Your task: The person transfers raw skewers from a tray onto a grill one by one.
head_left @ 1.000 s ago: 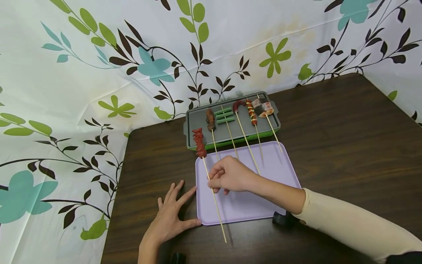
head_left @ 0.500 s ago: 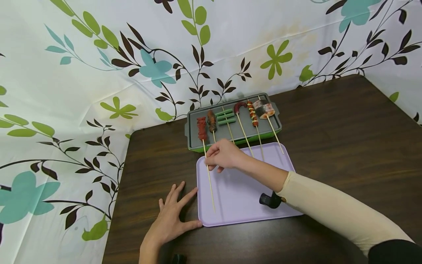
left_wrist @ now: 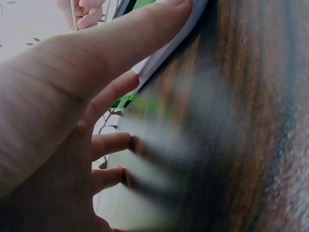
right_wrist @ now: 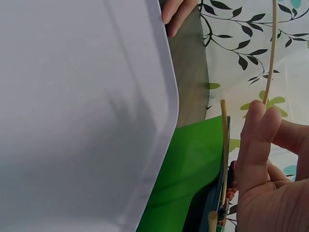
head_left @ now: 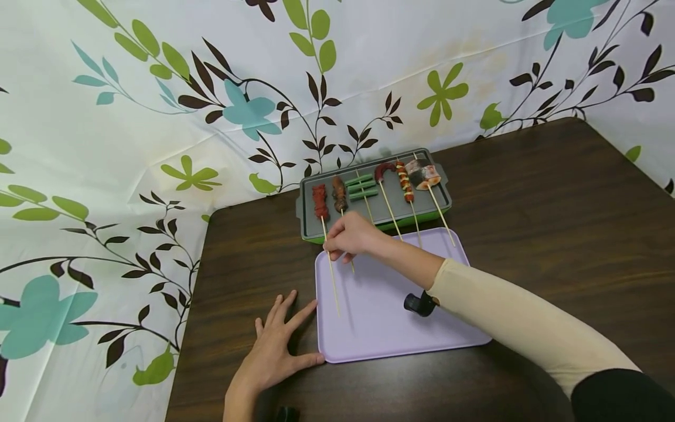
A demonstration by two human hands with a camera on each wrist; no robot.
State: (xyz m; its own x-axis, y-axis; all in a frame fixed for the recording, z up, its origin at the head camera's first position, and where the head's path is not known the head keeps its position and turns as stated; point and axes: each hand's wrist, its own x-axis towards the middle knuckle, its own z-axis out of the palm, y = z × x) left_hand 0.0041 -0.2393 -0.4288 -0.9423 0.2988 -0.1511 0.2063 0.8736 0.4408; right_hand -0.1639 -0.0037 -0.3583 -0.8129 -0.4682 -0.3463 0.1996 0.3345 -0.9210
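Note:
My right hand (head_left: 344, 246) pinches the thin wooden stick of a red meat skewer (head_left: 319, 202). The meat end lies on the left part of the grey grill tray (head_left: 371, 204); the stick slants back over the purple tray (head_left: 395, 310). In the right wrist view my fingers (right_wrist: 258, 140) curl beside the stick (right_wrist: 272, 48), above the grill's green base (right_wrist: 183, 179). My left hand (head_left: 282, 340) lies flat on the dark table, its thumb against the purple tray's near left corner. The left wrist view shows that thumb (left_wrist: 120, 43) along the tray edge.
Several other skewers lie side by side on the grill: a brown one (head_left: 339, 193), green sticks (head_left: 361, 187), a curved red sausage (head_left: 383, 170), a striped one (head_left: 404, 181) and a fish roll (head_left: 425, 174). A flowered curtain (head_left: 158, 117) closes off the back and left.
My right hand has carried the red meat skewer away from me, from over the purple tray's left edge onto the grill's left end. The left hand has stayed put.

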